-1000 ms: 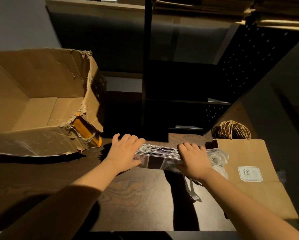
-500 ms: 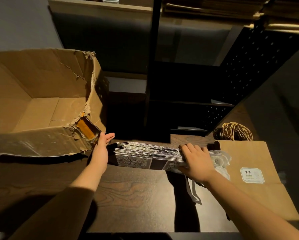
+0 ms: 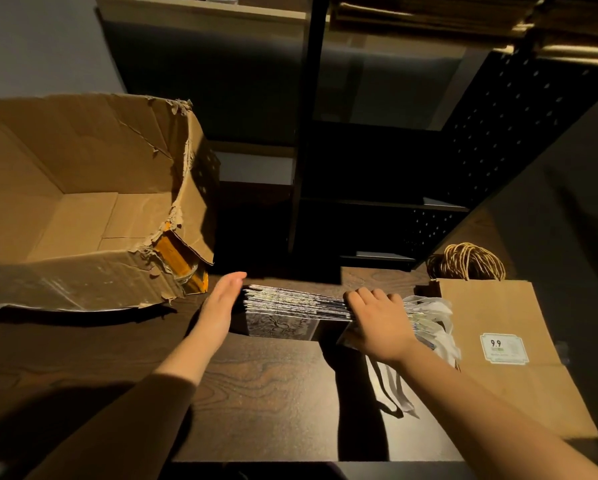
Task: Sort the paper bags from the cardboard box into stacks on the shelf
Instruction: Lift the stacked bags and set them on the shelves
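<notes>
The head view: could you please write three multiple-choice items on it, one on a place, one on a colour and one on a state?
1. Where does the printed bag stack lie?
A. inside the box
B. on the dark tabletop between the box and the brown bag
C. on the top shelf

2. What colour is the bag bearing the 9.9 label?
A. brown
B. white
C. blue

3. How is the left hand set?
A. curled in a fist
B. flat, fingers straight, against the stack's left end
C. gripping the box flap

Answers: 1 B, the stack sits on the tabletop right of the box; 2 A, the brown bag is kraft paper; 3 B, the palm meets the stack's edge while the right hand grips its other end.
</notes>
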### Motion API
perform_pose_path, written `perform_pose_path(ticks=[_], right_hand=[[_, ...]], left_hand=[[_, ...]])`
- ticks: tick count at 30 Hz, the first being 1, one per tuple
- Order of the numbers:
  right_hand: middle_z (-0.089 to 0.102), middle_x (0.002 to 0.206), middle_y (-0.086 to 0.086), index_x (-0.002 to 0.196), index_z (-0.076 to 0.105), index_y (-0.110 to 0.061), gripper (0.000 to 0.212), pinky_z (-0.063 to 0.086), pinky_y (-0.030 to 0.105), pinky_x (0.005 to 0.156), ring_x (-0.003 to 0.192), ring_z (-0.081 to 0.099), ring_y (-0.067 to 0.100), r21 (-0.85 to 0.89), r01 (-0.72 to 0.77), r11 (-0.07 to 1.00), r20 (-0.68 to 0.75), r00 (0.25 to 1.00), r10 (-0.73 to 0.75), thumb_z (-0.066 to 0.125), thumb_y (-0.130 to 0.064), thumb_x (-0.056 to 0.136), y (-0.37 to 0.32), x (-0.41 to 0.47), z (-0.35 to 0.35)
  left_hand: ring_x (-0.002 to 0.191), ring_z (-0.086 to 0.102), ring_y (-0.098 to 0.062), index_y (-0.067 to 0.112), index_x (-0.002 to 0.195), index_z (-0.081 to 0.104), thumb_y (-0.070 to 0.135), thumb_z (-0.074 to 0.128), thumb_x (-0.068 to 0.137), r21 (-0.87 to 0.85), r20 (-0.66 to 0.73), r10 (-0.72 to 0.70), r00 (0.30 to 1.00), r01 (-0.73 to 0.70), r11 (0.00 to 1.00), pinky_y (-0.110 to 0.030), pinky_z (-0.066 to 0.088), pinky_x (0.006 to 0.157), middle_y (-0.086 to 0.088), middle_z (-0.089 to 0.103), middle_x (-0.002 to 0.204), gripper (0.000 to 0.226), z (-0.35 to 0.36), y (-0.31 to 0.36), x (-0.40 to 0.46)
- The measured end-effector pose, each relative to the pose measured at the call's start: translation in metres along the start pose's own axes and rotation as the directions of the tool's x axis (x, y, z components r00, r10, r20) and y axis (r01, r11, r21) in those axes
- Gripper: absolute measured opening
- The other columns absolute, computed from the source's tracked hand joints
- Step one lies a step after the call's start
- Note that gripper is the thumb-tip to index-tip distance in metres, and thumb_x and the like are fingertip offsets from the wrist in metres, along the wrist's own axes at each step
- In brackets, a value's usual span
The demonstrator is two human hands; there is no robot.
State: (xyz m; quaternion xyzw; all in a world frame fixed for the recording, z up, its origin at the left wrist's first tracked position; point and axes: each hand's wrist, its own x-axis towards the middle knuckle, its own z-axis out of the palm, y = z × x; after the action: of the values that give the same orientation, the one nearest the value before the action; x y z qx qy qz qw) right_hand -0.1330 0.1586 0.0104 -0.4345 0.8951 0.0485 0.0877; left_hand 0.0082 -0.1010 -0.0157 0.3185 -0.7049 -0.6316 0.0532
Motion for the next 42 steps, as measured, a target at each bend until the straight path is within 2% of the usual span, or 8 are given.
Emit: perform_pose_path(ticks=[5, 12, 17, 21, 25, 29, 34, 42], right_hand=[[0.052, 0.122, 0.000, 0.134, 0.042, -0.021, 0.073, 0.038, 0.040, 0.090, 0.109, 0.051, 0.024, 0.032, 0.043, 0.999, -0.003, 0.999, -0.043, 0.064, -0.058, 0.075, 0.002, 0.001, -0.002], [0.012, 0.160, -0.005, 0.152, 0.014, -0.031, 0.114, -0.002, 0.059, 0.114, 0.148, 0.007, 0.023, 0.232, -0.199, 0.952, 0.085, 0.979, 0.184, 0.064, -0.079, 0.061, 0.071, -0.037, -0.007], [0.014, 0.158, 0.001, 0.151, 0.007, -0.032, 0.135, 0.018, 0.041, 0.118, 0.143, 0.019, 0.022, 0.651, -0.319, 0.688, 0.160, 0.944, 0.287, 0.083, -0.068, 0.045, 0.096, -0.063, 0.006], [0.034, 0.144, -0.004, 0.153, 0.006, -0.025, 0.127, 0.030, 0.030, 0.112, 0.132, 0.034, 0.013, 0.789, -0.327, 0.521, 0.219, 0.941, 0.259, 0.089, -0.006, 0.058, 0.087, -0.059, 0.008], [0.036, 0.145, -0.010, 0.151, 0.005, -0.033, 0.123, 0.030, 0.035, 0.115, 0.136, 0.035, 0.012, 0.838, -0.269, 0.476, 0.174, 0.957, 0.234, 0.087, -0.009, 0.062, 0.077, -0.053, 0.017], [0.039, 0.130, -0.021, 0.152, 0.008, -0.023, 0.116, 0.037, 0.031, 0.107, 0.125, 0.045, 0.010, 0.856, -0.283, 0.433, 0.170, 0.944, 0.282, 0.083, 0.001, 0.067, 0.088, -0.060, 0.020], [0.059, 0.118, -0.015, 0.129, 0.035, -0.043, 0.085, 0.050, 0.042, 0.100, 0.109, 0.060, 0.005, 0.772, -0.266, 0.577, 0.178, 0.962, 0.204, 0.082, -0.006, 0.069, 0.086, -0.056, 0.020], [0.068, 0.102, -0.012, 0.114, 0.052, -0.027, 0.057, 0.055, 0.040, 0.085, 0.092, 0.066, 0.006, 0.731, -0.279, 0.623, 0.151, 0.956, 0.251, 0.085, -0.020, 0.069, 0.080, -0.048, 0.024]], left_hand=[[0.118, 0.045, -0.014, 0.021, 0.133, 0.048, 0.032, 0.079, 0.078, 0.591, 0.191, 0.164, 0.968, -0.247, 0.768, -0.027, 0.037, 0.092, 0.004, 0.048, 0.125, 0.064, -0.010, -0.013, -0.001], [0.106, 0.049, -0.014, 0.011, 0.128, 0.052, 0.020, 0.074, 0.084, 0.594, 0.173, 0.177, 0.969, -0.246, 0.766, -0.022, 0.035, 0.085, 0.000, 0.051, 0.117, 0.050, -0.015, -0.010, 0.000], [0.108, 0.051, -0.017, 0.011, 0.126, 0.052, 0.018, 0.075, 0.083, 0.577, 0.194, 0.152, 0.969, -0.238, 0.781, -0.021, 0.034, 0.083, 0.003, 0.050, 0.113, 0.049, -0.019, -0.011, 0.003], [0.114, 0.047, -0.013, 0.017, 0.127, 0.049, 0.020, 0.079, 0.079, 0.523, 0.191, 0.109, 0.976, -0.195, 0.830, -0.025, 0.036, 0.088, 0.005, 0.049, 0.122, 0.057, -0.017, -0.009, 0.004], [0.123, 0.040, -0.011, 0.024, 0.132, 0.046, 0.020, 0.087, 0.069, 0.392, 0.163, 0.085, 0.983, -0.144, 0.909, -0.031, 0.037, 0.101, 0.007, 0.045, 0.134, 0.075, -0.011, -0.009, 0.003], [0.112, 0.049, -0.014, 0.031, 0.118, 0.048, 0.015, 0.086, 0.070, 0.435, 0.155, 0.093, 0.983, -0.153, 0.887, -0.026, 0.039, 0.088, 0.010, 0.051, 0.120, 0.064, -0.017, -0.008, -0.001], [0.110, 0.052, -0.012, 0.043, 0.103, 0.052, 0.016, 0.089, 0.065, 0.434, 0.206, 0.153, 0.967, -0.230, 0.871, -0.024, 0.039, 0.089, 0.017, 0.051, 0.116, 0.060, -0.018, -0.006, -0.001], [0.095, 0.060, -0.020, 0.022, 0.093, 0.065, 0.018, 0.086, 0.069, 0.588, 0.203, 0.188, 0.961, -0.273, 0.761, -0.035, 0.047, 0.083, 0.003, 0.065, 0.097, 0.032, -0.022, -0.004, 0.003]])
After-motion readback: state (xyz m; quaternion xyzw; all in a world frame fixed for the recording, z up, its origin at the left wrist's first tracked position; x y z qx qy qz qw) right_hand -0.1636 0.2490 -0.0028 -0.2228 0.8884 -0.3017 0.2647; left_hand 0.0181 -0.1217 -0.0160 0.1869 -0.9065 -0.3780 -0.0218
